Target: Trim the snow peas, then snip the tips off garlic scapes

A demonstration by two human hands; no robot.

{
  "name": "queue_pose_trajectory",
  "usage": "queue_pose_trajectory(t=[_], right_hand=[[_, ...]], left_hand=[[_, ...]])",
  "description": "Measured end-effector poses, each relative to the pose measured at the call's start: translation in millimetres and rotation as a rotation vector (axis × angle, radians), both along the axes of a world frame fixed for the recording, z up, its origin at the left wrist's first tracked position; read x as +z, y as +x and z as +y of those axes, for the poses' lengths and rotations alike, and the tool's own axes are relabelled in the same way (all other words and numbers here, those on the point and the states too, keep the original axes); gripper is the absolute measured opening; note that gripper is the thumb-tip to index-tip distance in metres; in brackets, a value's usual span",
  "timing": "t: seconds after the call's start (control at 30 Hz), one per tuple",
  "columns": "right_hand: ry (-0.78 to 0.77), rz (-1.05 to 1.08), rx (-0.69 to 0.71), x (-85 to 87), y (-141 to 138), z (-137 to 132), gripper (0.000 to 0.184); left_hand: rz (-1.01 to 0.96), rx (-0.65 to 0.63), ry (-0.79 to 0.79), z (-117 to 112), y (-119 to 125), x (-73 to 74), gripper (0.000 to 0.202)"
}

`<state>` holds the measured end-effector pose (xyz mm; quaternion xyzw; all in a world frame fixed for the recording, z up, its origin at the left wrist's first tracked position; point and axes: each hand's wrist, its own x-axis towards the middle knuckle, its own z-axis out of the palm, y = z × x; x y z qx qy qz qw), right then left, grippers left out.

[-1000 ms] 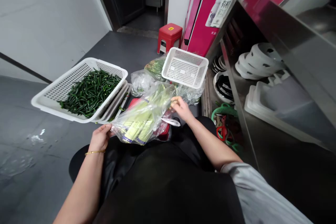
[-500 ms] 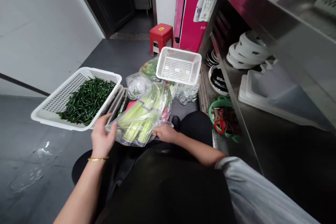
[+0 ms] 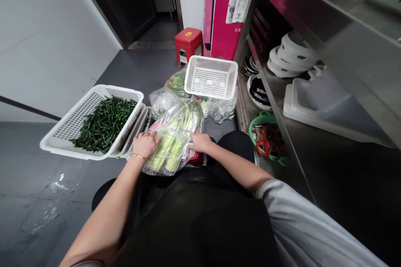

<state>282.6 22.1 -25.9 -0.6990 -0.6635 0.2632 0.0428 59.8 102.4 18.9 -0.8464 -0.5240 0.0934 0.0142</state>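
A clear plastic bag [image 3: 180, 119] lies in front of my lap, with bundles of pale green stalks [image 3: 166, 152] inside, bound with purple tape. My left hand [image 3: 146, 144], a gold bangle on its wrist, rests over the bag's left side with the fingers curled onto the film. On the right side, my right hand [image 3: 199, 141] has its fingers closed on the plastic. The fingertips of both hands are partly hidden by folds. Something red shows under the bag near my right hand.
Left of the bag, a white basket [image 3: 52, 144] holds green chillies [image 3: 105, 123]. Behind the bag are an upright white basket [image 3: 211, 81] and other bagged vegetables. A red stool [image 3: 188, 44] stands further back. Metal shelving [image 3: 282, 129] with dishes and a green basket [image 3: 260, 119] lines the right.
My left hand has moved right from the bag's near left edge onto its upper left side. My right hand has shifted forward along the bag's right side, and red shows beneath it.
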Motion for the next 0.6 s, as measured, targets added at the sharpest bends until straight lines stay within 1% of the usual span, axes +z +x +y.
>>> queue_pose_trajectory(t=[0.07, 0.1, 0.13, 0.17, 0.2, 0.23, 0.27, 0.33, 0.37, 0.43, 0.47, 0.53, 0.6], right_hand=[[-0.06, 0.03, 0.046, -7.8, -2.8, -4.7, 0.029], [-0.069, 0.049, 0.066, -8.9, -1.7, -4.7, 0.023], [-0.074, 0.072, 0.086, -8.2, 1.2, -3.5, 0.02], [-0.082, 0.098, 0.105, -6.0, 5.7, -1.9, 0.02], [-0.096, 0.126, 0.125, -2.9, 11.0, -0.6, 0.02], [-0.121, 0.154, 0.144, 0.3, 16.7, -0.2, 0.021], [-0.153, 0.179, 0.16, 3.1, 22.1, -0.9, 0.023], [-0.215, 0.21, 0.176, 5.8, 30.1, -5.6, 0.027], [-0.232, 0.211, 0.171, 5.6, 32.3, -8.8, 0.028], [-0.232, 0.183, 0.129, 3.3, 33.3, -15.0, 0.027], [-0.221, 0.165, 0.099, 1.9, 32.3, -17.4, 0.026], [-0.191, 0.142, 0.044, -0.8, 28.3, -20.3, 0.026], [-0.169, 0.158, 0.018, -3.1, 23.2, -21.3, 0.03]], left_hand=[[-0.119, -0.041, 0.081, -13.1, -4.4, -1.1, 0.056], [-0.214, -0.102, 0.138, -22.8, -1.9, -2.8, 0.056], [-0.305, -0.193, 0.172, -33.3, 3.1, -5.0, 0.054], [-0.372, -0.305, 0.169, -43.3, 9.9, -7.8, 0.05], [-0.403, -0.421, 0.132, -51.9, 17.3, -11.0, 0.046], [-0.399, -0.519, 0.078, -58.0, 24.6, -14.6, 0.044], [-0.371, -0.577, 0.031, -61.4, 31.0, -18.4, 0.043], [-0.302, -0.608, -0.02, -60.5, 38.7, -26.1, 0.041], [-0.267, -0.611, -0.033, -57.6, 40.0, -29.6, 0.037], [-0.216, -0.609, -0.044, -51.4, 38.3, -34.7, 0.023], [-0.203, -0.603, -0.043, -49.5, 36.2, -36.5, 0.021], [-0.21, -0.579, -0.026, -49.3, 31.0, -38.7, 0.027], [-0.245, -0.553, -0.013, -53.0, 25.9, -40.3, 0.029]])
